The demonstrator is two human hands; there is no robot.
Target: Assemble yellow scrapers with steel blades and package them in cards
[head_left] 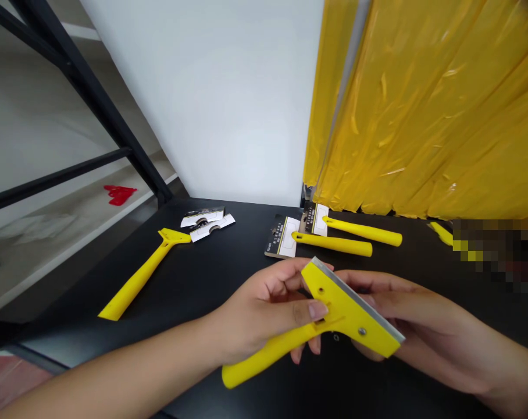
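Note:
A yellow scraper [353, 317] with a metal blade along its head is tilted in front of me. My left hand [268, 308] is closed round its neck, the thumb pressed on the front near the head. One hole in the head is bare; a screw [362, 331] sits in the other. Behind the blade edge, my right hand [414, 317] curls against the head, its fingertips partly hidden. A tiny ring-like piece [336, 336] shows just below the head. Another yellow scraper handle [137, 279] lies on the left of the black table [220, 273].
White and black cards [211, 226] lie at the back left. Two more yellow scrapers [334, 243] [364, 230] in card sleeves lie at the back. A white panel [229, 99] and yellow sheeting [434, 110] stand behind the table. A black metal frame [93, 110] rises at left.

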